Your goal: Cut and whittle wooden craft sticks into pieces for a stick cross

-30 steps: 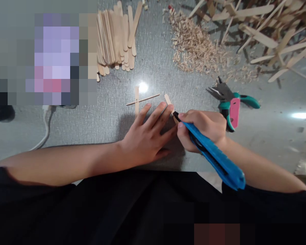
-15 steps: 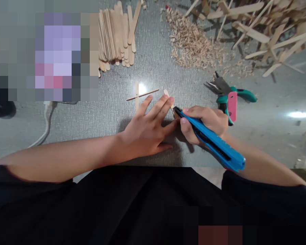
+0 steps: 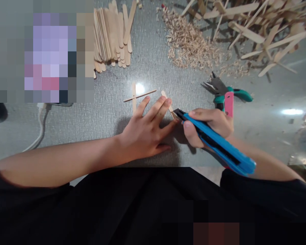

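My left hand (image 3: 149,126) lies spread on the table, its fingertips pressing down on a wooden craft stick (image 3: 171,108) that slants beneath them. Wrapped around a blue utility knife (image 3: 216,143) is my right hand (image 3: 209,126), with the blade tip close beside the stick's edge. Whether the blade touches the wood I cannot tell. Just beyond my left fingers, a thin stick (image 3: 146,94) crosses a flat craft stick (image 3: 134,90), whose lower end is partly under the hand.
Pliers (image 3: 220,90) with green and pink handles rest right of centre. Wood shavings (image 3: 191,47) are heaped behind, near a pile of crossed sticks (image 3: 267,34). Craft sticks (image 3: 104,37) are lined up at the back left. A white cable (image 3: 42,126) runs along the left.
The knife and my right hand have shifted slightly right, off the stick, showing more of the blade. My left hand stays pressed on the stick. The whole view has slid a little.
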`<state>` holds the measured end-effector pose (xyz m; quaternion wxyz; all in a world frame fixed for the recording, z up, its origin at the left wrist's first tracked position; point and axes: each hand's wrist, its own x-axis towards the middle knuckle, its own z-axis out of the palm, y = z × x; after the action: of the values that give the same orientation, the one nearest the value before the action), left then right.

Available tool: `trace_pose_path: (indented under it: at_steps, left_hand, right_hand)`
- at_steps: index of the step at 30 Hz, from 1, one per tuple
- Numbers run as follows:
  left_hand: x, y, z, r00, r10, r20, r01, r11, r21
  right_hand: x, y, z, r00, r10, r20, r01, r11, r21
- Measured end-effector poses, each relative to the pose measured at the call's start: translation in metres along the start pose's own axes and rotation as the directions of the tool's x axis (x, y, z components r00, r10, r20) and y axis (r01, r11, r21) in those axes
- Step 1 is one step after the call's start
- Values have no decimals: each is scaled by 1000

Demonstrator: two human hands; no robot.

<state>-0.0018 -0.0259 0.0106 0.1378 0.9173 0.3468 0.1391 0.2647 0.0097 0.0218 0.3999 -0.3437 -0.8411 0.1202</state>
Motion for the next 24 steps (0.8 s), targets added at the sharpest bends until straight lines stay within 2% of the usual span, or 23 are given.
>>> trace_pose_path:
  at_steps: [5, 13, 19, 24]
  left_hand:
    - [-1, 1, 3, 999, -29, 24, 30, 999, -33]
    - [-1, 2, 4, 999, -30, 14, 31, 999, -32]
    - [0, 3, -1, 998, -30, 46, 31, 999, -24]
    - [-1, 4, -3, 999, -30, 15, 30, 1000, -5]
  right_hand:
    - [3, 3, 9, 1000, 21, 8, -21, 999, -31]
    - [0, -2, 6, 993, 90, 74, -85, 993, -78]
    - [7, -3, 7, 992, -18, 127, 25, 998, -52]
    - [10, -5, 6, 978, -110, 177, 127, 988, -85]
